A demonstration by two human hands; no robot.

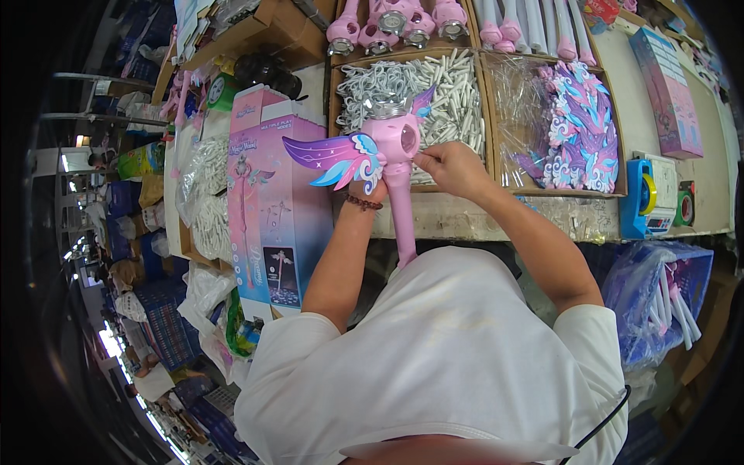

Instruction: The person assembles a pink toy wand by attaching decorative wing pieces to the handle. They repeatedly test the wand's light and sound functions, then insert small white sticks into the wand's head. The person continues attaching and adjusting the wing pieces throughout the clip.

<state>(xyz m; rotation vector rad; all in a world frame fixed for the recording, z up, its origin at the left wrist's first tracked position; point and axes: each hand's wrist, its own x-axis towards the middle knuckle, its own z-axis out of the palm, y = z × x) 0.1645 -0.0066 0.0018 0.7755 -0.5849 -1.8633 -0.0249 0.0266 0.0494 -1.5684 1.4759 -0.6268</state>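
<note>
A pink toy wand leans with its handle end against my shirt, its round head away from me. A purple, blue and pink wing spreads from the left of the head; a smaller wing piece shows at its far right. My left hand is closed around the wand just below the head, its fingers mostly hidden behind the wing and wand. At the head's right side, my right hand pinches with thumb and forefinger; whatever lies between them is too small to make out.
Beyond the wand, a cardboard tray holds grey cords, white sticks and a pile of wing pieces. More wand heads and handles lie farther back. A printed box stands left; a blue tape dispenser sits right.
</note>
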